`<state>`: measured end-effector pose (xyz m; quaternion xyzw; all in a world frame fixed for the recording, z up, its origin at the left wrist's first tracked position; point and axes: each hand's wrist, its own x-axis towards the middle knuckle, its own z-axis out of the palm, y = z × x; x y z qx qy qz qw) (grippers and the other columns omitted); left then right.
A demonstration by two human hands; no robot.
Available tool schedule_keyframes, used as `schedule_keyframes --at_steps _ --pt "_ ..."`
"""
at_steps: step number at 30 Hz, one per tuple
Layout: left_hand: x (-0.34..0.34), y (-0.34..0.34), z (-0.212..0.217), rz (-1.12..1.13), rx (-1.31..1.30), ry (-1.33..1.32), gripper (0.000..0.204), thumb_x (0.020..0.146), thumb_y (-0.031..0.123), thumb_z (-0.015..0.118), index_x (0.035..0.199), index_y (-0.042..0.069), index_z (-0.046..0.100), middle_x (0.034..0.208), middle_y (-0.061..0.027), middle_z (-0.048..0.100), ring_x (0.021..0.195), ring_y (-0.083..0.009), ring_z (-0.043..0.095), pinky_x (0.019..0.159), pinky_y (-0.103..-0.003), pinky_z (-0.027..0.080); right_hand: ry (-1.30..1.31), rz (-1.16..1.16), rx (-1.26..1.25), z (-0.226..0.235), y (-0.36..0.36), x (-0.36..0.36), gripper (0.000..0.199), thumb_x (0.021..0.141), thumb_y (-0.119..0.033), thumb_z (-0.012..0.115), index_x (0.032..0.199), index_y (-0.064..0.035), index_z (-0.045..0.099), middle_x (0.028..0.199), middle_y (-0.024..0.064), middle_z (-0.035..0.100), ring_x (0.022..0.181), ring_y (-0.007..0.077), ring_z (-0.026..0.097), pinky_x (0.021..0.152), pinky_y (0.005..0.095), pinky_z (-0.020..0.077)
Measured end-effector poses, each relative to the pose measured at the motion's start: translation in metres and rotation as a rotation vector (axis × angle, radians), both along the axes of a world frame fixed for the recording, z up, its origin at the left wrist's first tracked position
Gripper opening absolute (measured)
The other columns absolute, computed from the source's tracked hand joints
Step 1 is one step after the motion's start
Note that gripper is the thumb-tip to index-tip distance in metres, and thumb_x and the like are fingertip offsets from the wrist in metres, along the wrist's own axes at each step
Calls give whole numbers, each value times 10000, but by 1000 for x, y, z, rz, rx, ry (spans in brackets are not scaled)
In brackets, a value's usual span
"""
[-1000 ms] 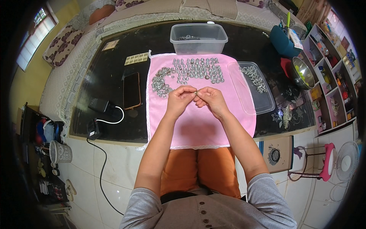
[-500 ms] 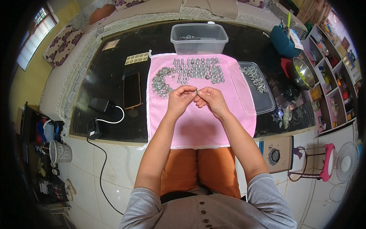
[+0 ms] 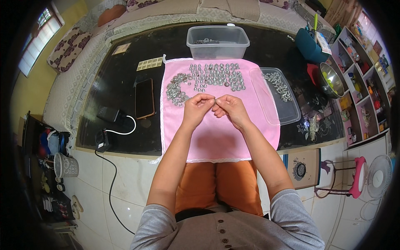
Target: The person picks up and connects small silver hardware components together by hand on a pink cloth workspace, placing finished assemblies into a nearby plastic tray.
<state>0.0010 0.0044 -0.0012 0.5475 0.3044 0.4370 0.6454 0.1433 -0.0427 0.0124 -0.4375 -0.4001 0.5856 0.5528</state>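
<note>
Over the pink cloth (image 3: 250, 137), my left hand (image 3: 197, 109) and my right hand (image 3: 231, 109) meet with their fingertips pinched together. Between them is a small metal piece (image 3: 215, 100), mostly covered by the fingers; its exact kind is too small to tell. Just beyond the hands, small cone-shaped metal pieces (image 3: 213, 77) stand in rows on the cloth. A loose pile of round silver metal pieces (image 3: 175, 91) lies beyond my left hand. To the right, silver screws (image 3: 278, 85) are heaped on a clear plastic lid or tray (image 3: 291, 114).
A clear plastic tub (image 3: 218, 52) with dark metal parts stands at the cloth's far edge. Left of the cloth lie a phone (image 3: 144, 98) and a black adapter (image 3: 111, 116) with a white cable. A steel bowl (image 3: 331, 80) and teal holder (image 3: 310, 46) stand at the right.
The small piece between my fingertips has turned slightly and shows less. Both hands stay in nearly the same place; the other things have not moved.
</note>
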Motion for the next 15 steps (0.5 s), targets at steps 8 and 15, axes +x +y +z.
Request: schedule_keyframes --at_steps 8,15 --pt "1 -2 2 14 25 -74 152 727 -34 585 874 -9 556 820 -59 578 731 -97 552 659 -199 460 -15 6 4 0 0 0 138 833 -108 478 808 19 526 687 94 569 569 130 545 513 217 455" --pt "3 -4 6 52 39 -55 137 720 -34 595 852 -10 564 800 -55 581 725 -95 552 657 -201 464 -6 6 -5 0 0 0 147 840 -115 469 803 16 524 687 89 566 568 126 539 516 216 451"
